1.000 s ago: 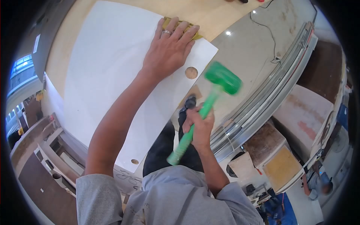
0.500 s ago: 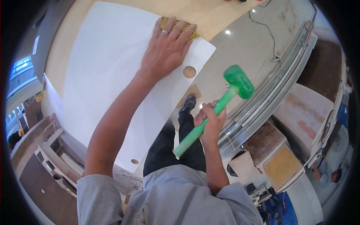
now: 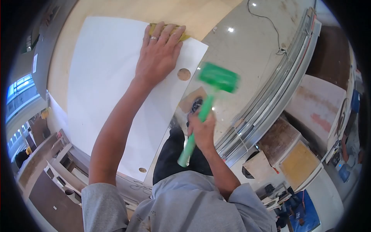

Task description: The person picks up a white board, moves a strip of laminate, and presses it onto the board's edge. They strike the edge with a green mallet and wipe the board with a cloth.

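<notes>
A white panel [image 3: 104, 77] with a round hole [image 3: 183, 74] near its right edge and a smaller one near its bottom corner lies on a pale wooden surface. My left hand [image 3: 158, 56] presses down at the panel's upper edge, its fingers over a yellowish-green piece [image 3: 184, 37] that shows around the fingertips. Just right of the panel, my right hand [image 3: 203, 127] is wrapped round the handle of a green mallet [image 3: 219, 77]. The mallet's head is raised, blurred, and apart from the panel.
Long metal profiles [image 3: 270, 92] lie on the floor at the right. Beyond them are boxes and boards, one with a yellow top [image 3: 300, 165]. A cable [image 3: 266, 20] runs over the floor. Part of another person shows at the far right.
The mallet has swung left toward the panel's edge, its head turned more level, and my right hand has moved left with it. The view has shifted slightly; my left hand stays on the piece.
</notes>
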Available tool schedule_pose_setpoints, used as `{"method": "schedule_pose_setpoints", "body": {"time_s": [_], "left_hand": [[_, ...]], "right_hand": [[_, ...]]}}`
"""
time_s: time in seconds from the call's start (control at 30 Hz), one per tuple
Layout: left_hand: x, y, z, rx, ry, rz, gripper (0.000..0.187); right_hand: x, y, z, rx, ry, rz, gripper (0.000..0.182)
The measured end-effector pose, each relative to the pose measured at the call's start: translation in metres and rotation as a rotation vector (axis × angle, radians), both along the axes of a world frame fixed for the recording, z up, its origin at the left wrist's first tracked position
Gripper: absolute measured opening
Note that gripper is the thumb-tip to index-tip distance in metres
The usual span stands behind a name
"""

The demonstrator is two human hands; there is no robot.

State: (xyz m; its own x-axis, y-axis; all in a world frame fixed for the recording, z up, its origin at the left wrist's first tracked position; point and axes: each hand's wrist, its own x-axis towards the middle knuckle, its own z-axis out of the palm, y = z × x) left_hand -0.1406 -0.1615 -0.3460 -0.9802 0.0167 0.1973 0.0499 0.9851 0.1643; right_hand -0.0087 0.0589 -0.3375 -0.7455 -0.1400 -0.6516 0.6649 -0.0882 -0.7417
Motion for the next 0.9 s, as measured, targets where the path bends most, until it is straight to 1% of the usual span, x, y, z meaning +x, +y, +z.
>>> {"method": "schedule_pose_setpoints", "body": {"time_s": [0.1,0.13,0.23,0.27,0.37,0.4,0.5,0.53,0.63,0.67,0.73,0.8,0.9], "left_hand": [[-0.002,0.001,-0.001,0.003,0.005,-0.01,0.044],[-0.001,0.001,-0.001,0.007,0.003,-0.012,0.044],[-0.001,0.002,0.002,0.017,0.006,-0.025,0.044],[-0.001,0.002,0.001,0.016,0.006,-0.026,0.044],[-0.001,0.003,0.0,0.007,0.002,-0.026,0.045],[0.0,0.002,0.0,-0.005,-0.007,-0.024,0.045],[-0.002,-0.002,0.001,-0.019,-0.005,-0.024,0.045],[-0.001,-0.001,0.001,-0.012,-0.004,-0.028,0.045],[-0.001,0.001,0.002,-0.004,-0.005,-0.02,0.046],[-0.002,0.0,0.001,-0.013,-0.006,-0.019,0.046],[-0.002,-0.001,-0.001,-0.025,-0.004,-0.021,0.046],[0.001,0.002,0.001,-0.029,-0.017,-0.021,0.046],[-0.001,0.001,0.003,-0.035,-0.009,-0.024,0.045]], "right_hand": [[0.013,0.014,0.007,0.024,-0.023,0.061,0.022],[0.012,0.014,0.005,0.059,-0.021,0.004,0.023],[0.017,0.0,-0.002,-0.163,-0.015,-0.345,0.023],[0.022,-0.003,-0.004,-0.186,-0.092,-0.324,0.024],[0.039,-0.003,0.005,-0.109,-0.072,0.037,0.024],[0.045,0.002,0.006,-0.073,-0.125,0.057,0.027],[0.039,0.02,-0.002,0.081,-0.106,0.095,0.03],[0.039,0.017,-0.004,0.021,-0.078,-0.067,0.025],[0.026,-0.007,-0.001,-0.106,-0.066,-0.387,0.032],[0.034,-0.01,-0.004,-0.113,-0.072,-0.304,0.031],[0.056,0.0,-0.023,0.03,0.066,-0.009,0.029],[0.048,0.014,-0.003,0.084,0.011,0.123,0.024],[0.026,0.025,-0.012,-0.054,-0.069,-0.047,0.021]]}}
